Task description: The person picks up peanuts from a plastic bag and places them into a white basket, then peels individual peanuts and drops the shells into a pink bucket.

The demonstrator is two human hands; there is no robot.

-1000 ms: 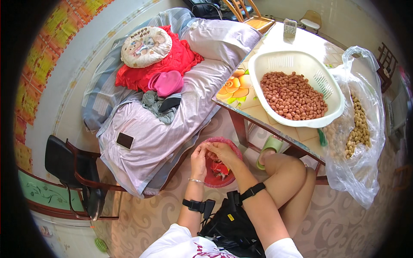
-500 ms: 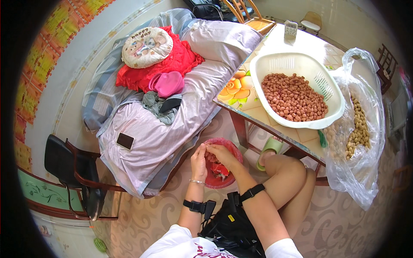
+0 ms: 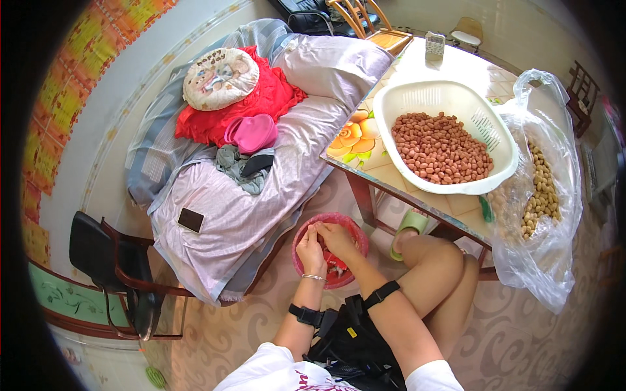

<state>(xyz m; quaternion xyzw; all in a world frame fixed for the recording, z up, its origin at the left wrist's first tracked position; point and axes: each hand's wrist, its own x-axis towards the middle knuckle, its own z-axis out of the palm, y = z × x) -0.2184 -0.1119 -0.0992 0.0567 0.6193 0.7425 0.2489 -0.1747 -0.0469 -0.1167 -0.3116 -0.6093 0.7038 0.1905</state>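
Observation:
My left hand (image 3: 309,251) and my right hand (image 3: 335,240) meet at the fingertips above a pink-red basin (image 3: 298,262) on the floor. Both are closed in a pinch, and whatever sits between the fingers is too small or hidden to make out. Red scraps (image 3: 336,263) show inside the basin beneath my hands. On the table to the right, a white slotted basket (image 3: 405,98) holds many shelled reddish peanuts (image 3: 442,146). Beside it, a clear plastic bag (image 3: 544,270) contains peanuts in their shells (image 3: 542,189).
The tiled-top table (image 3: 456,207) stands at my right, with a small container (image 3: 435,47) at its back. A covered sofa (image 3: 254,215) at left bears a round cushion (image 3: 220,78), pink cloth item (image 3: 251,133) and phone (image 3: 190,220). A black chair (image 3: 98,251) stands far left.
My hands have shifted slightly right and down over the basin, fingertips still together. The view has tilted a little; the peanuts and bag stay where they were.

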